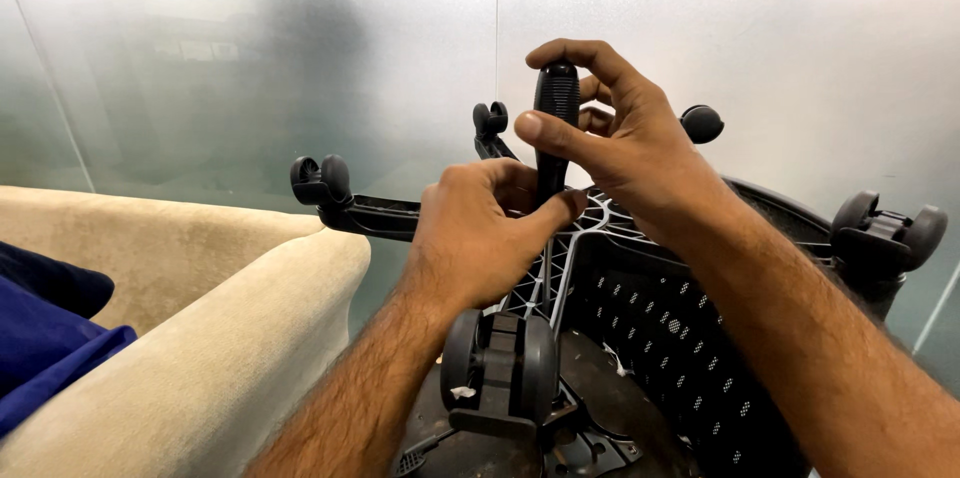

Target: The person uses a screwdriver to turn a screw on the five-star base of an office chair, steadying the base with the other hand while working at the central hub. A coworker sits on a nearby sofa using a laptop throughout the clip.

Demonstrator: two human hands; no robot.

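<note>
— Black plastic everywhere; what is it I see in the head view?

— An office chair turned upside down, its star base (pixel 585 228) pointing up. I see my right hand (pixel 620 143) with the fingers closed around a black tool handle (pixel 556 103), which stands upright over the hub of the base.

— And the left one?

— My left hand (pixel 480 228) is curled, the thumb and fingertips pinching the lower part of the same tool, just at the hub.

— Things around?

— The nearest caster (pixel 500 358) is below my left wrist. Other casters (pixel 320 181) stand out on the arms. A beige sofa (pixel 200 338) is on the left, with blue cloth (pixel 40 338) on it. Frosted glass wall (pixel 300 38) is behind.
</note>
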